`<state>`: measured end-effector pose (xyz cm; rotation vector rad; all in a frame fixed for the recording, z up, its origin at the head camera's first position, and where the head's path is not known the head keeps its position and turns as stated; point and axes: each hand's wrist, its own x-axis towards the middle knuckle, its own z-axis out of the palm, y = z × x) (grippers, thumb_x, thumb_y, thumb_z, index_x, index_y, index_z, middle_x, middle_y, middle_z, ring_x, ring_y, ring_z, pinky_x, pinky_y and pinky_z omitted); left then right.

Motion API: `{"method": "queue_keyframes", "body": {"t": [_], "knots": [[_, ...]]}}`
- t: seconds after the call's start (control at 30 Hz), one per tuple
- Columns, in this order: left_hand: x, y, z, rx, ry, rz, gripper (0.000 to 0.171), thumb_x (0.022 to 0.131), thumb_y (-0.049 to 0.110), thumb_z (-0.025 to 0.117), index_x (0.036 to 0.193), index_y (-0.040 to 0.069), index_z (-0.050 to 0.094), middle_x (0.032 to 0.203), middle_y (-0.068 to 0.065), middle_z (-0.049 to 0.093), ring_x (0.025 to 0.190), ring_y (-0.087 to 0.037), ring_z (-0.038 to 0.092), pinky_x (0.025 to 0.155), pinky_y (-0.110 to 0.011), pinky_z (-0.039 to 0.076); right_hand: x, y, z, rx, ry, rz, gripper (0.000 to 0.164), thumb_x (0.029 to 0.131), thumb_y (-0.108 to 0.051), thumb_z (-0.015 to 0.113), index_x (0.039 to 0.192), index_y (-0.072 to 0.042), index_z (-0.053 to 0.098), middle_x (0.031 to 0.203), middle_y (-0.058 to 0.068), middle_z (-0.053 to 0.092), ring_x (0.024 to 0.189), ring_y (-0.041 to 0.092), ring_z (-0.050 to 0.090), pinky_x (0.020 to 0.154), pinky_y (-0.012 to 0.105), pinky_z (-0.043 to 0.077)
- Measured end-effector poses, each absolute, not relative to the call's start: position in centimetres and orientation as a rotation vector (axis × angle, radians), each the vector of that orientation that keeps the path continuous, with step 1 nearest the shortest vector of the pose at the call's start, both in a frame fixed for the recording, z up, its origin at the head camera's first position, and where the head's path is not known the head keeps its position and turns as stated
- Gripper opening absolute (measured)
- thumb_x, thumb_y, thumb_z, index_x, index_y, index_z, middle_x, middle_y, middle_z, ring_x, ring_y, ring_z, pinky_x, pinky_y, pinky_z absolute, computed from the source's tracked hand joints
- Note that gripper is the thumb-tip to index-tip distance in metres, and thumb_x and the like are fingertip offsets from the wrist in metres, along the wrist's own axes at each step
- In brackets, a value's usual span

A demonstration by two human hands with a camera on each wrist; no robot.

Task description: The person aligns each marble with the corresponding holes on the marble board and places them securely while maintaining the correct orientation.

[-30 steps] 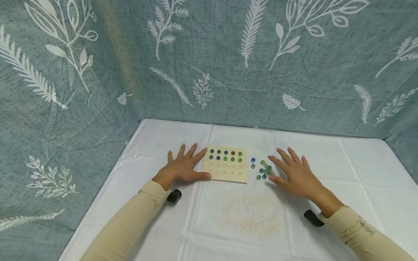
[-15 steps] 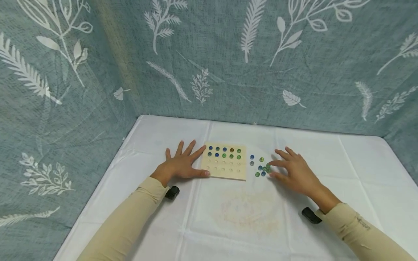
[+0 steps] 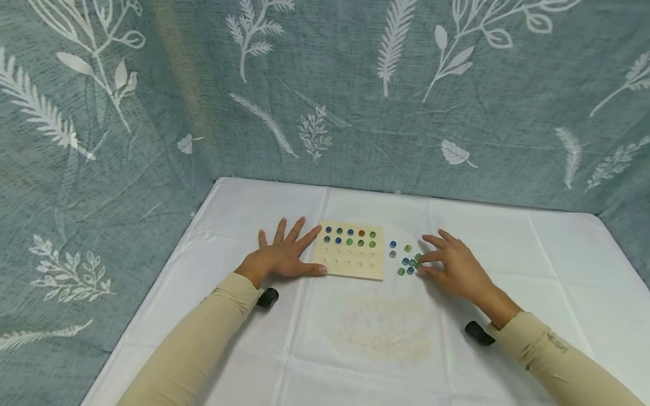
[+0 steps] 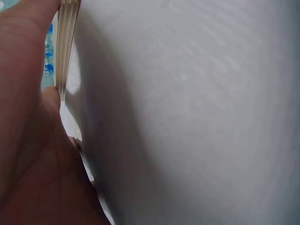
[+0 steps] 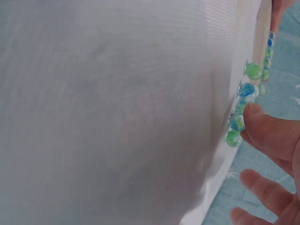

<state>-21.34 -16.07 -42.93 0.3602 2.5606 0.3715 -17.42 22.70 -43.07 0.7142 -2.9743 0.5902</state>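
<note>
A pale wooden board (image 3: 350, 271) with rows of round hollows lies on the white table. Marbles (image 3: 350, 242), mostly blue and green, fill its two far rows. My left hand (image 3: 281, 259) spreads flat at the board's left side, with thumb and index fingertip at its near and far corners; the left wrist view shows the board's layered edge (image 4: 66, 42) against these fingers. Right of the board lie several loose glass marbles (image 3: 411, 270). My right hand (image 3: 454, 268) reaches in from their right, thumb and index fingertips apart beside the cluster. In the right wrist view, the thumb (image 5: 274, 136) partly covers marbles.
The white cloth-covered table (image 3: 538, 242) spreads around the board. Behind and to the left hangs a blue-green curtain (image 3: 350, 146) with white leaf patterns. A black wrist device (image 3: 267, 299) sits below the left wrist, another (image 3: 479, 334) below the right.
My right hand's index finger and thumb have come closer together at the right side of the loose marbles. The left hand stays at the board, and the filled rows look the same.
</note>
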Motion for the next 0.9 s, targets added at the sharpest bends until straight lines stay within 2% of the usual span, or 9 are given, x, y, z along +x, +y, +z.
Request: {"method": "queue_keyframes", "body": {"t": [0.17,0.37,0.63,0.9], "knots": [[-21.4,-16.0,-43.3,0.359,2.569,0.362,0.111,0.083,0.089,0.054,0.168,0.042,0.001,0.177,-0.001,-0.018,0.16,-0.041,-0.025,0.118,-0.08,-0.014,-17.5,22.5,-43.3,0.716,-2.975,0.564,0.018,0.086,-0.017,0.085,0.102,-0.009,0.084,0.148,0.024,0.06,0.145,0.059,0.04,0.112,0.079,0.032],[-21.3,-15.9,-42.9,0.365,2.561,0.339,0.108,0.087,0.084,0.056,0.168,0.04,0.001,0.177,-0.003,-0.018,0.16,-0.042,-0.025,0.118,-0.081,-0.013,-17.6,22.1,-43.4,0.703,-2.967,0.555,0.016,0.084,-0.013,0.086,0.099,-0.008,0.085,0.146,0.024,0.062,0.144,0.059,0.041,0.111,0.079,0.034],[-21.5,-16.0,-42.9,0.36,2.543,0.302,0.109,0.087,0.087,0.052,0.168,0.04,-0.003,0.176,-0.003,-0.021,0.16,-0.043,-0.026,0.118,-0.081,-0.013,-17.7,21.8,-43.1,0.7,-2.957,0.547,0.01,0.085,-0.011,0.084,0.096,-0.009,0.085,0.144,0.023,0.063,0.144,0.059,0.042,0.11,0.08,0.034],[-22.6,-16.2,-44.6,0.342,2.545,0.256,0.11,0.084,0.091,0.048,0.166,0.045,-0.009,0.174,0.003,-0.028,0.158,-0.04,-0.032,0.118,-0.08,-0.013,-17.8,21.8,-42.9,0.692,-2.94,0.566,0.01,0.086,-0.01,0.084,0.095,-0.008,0.084,0.143,0.024,0.064,0.144,0.058,0.042,0.112,0.078,0.034]]}}
